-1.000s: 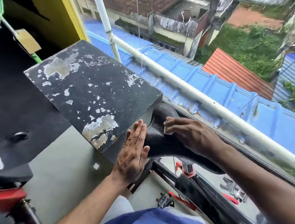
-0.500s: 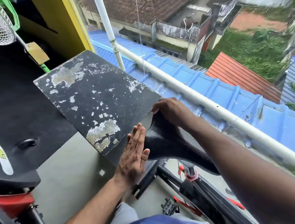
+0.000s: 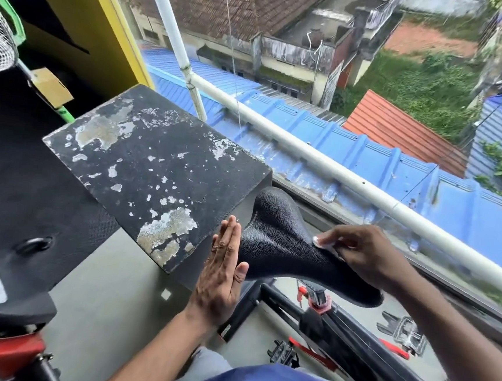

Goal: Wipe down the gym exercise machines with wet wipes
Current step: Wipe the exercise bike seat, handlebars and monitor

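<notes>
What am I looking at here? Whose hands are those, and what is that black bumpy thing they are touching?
The picture comes from a camera worn on a person's head, so you look down at that person's own two hands. The black bumpy thing is the bike saddle, the seat of an exercise bike in a gym. The right hand presses a small white wet wipe onto the saddle's far side to clean it. The left hand lies flat, fingers straight, against the saddle's near side and seems to steady it. Below you can see the bike's dark frame and a pedal. The big flaking black board stands just beside the saddle. Behind the white railing is a window view of rooftops far below.
</notes>
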Motion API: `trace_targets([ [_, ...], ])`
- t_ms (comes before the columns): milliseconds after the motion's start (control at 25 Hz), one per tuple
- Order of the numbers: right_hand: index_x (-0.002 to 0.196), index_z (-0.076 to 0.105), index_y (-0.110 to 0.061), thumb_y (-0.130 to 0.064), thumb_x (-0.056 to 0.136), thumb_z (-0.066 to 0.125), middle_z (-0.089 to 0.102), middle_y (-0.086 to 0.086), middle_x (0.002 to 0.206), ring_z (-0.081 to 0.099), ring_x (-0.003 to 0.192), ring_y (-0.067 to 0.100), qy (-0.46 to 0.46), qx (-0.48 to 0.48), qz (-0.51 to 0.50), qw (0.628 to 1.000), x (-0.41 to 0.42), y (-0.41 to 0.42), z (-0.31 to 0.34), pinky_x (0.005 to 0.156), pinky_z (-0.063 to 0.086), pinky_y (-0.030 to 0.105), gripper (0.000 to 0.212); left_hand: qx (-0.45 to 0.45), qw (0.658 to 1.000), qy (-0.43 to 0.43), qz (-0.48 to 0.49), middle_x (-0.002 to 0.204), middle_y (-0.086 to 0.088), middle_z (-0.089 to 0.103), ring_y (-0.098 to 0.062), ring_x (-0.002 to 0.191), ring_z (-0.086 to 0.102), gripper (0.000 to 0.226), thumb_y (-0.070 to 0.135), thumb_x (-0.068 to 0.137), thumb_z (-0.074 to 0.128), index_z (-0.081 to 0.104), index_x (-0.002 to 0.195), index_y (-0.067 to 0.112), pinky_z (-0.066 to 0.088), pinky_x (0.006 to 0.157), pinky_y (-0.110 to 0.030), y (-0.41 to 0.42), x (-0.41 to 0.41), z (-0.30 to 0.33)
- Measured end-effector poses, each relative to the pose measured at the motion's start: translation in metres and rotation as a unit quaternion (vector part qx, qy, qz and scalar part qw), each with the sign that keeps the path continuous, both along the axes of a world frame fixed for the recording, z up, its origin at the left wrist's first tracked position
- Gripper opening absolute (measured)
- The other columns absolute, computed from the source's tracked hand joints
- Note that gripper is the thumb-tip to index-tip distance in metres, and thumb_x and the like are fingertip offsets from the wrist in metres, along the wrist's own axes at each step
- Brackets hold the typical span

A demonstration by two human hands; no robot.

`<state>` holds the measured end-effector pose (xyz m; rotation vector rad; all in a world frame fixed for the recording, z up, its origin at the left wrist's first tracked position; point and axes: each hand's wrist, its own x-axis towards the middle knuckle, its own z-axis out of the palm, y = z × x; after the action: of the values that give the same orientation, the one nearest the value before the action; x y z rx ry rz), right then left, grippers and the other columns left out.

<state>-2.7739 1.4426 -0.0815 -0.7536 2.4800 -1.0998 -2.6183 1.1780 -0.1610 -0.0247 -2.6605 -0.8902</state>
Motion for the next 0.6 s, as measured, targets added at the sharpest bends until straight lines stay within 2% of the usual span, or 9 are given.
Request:
trace_targets([
  [120,0.089,0.079,-0.037,-0.006,0.089,0.073,0.076,-0.023,0.101,0.072,0.097,0.0,-0.03,0.015,0.005,0.999,0.013,0.038,0.012,0.091,0.06,0.04,0.032,-0.003,1.0,-0.022,-0.008,0.174,-0.013,0.002,-0.032,0.161,0.005,0.062,0.029,0.112,0.027,0.012,0.162,-0.005,0.012,0.129,-0.049,-0.002,0.0,0.0],
  [200,0.089,0.079,-0.033,-0.006,0.088,0.069,0.076,-0.023,0.101,0.071,0.098,-0.002,-0.001,0.013,0.007,1.0,0.025,0.043,0.021,0.091,0.06,0.037,0.028,-0.02,0.998,-0.053,-0.037,0.175,-0.01,-0.003,-0.027,0.161,0.001,0.064,0.027,0.11,0.029,0.008,0.163,-0.001,0.009,0.129,-0.046,-0.01,-0.002,0.008],
  [280,0.091,0.078,-0.029,-0.008,0.083,0.07,0.074,-0.023,0.103,0.07,0.1,-0.003,0.054,0.005,0.009,0.998,0.041,0.042,0.023,0.09,0.058,0.032,0.023,-0.047,0.987,-0.099,-0.114,0.175,-0.003,-0.007,-0.02,0.161,-0.004,0.064,0.033,0.11,0.027,0.005,0.164,0.007,0.004,0.13,-0.042,-0.02,-0.023,0.024],
  [360,0.094,0.077,-0.025,-0.002,0.079,0.075,0.072,-0.023,0.109,0.068,0.104,-0.003,0.092,0.012,-0.005,0.996,0.056,0.04,0.016,0.091,0.055,0.03,0.028,-0.087,0.964,-0.149,-0.205,0.174,0.003,-0.01,-0.013,0.16,-0.009,0.065,0.041,0.109,0.025,0.002,0.164,0.015,0.0,0.13,-0.038,-0.03,-0.064,0.041],
  [480,0.1,0.075,-0.023,-0.002,0.079,0.079,0.07,-0.02,0.114,0.067,0.105,0.001,0.137,0.032,-0.046,0.989,0.076,0.035,0.007,0.09,0.056,0.033,0.03,-0.18,0.919,-0.159,-0.313,0.174,0.002,0.003,-0.011,0.16,-0.009,0.064,0.045,0.11,0.024,0.013,0.165,0.015,-0.007,0.129,-0.028,-0.04,-0.138,0.06],
  [600,0.102,0.075,-0.019,-0.004,0.083,0.076,0.069,-0.013,0.112,0.064,0.102,0.009,0.193,0.057,-0.084,0.976,0.089,0.026,0.003,0.088,0.055,0.036,0.024,-0.204,0.884,-0.213,-0.363,0.172,0.004,0.011,-0.004,0.157,-0.009,0.059,0.042,0.112,0.023,0.019,0.165,0.015,-0.009,0.127,-0.022,-0.041,-0.193,0.072],
])
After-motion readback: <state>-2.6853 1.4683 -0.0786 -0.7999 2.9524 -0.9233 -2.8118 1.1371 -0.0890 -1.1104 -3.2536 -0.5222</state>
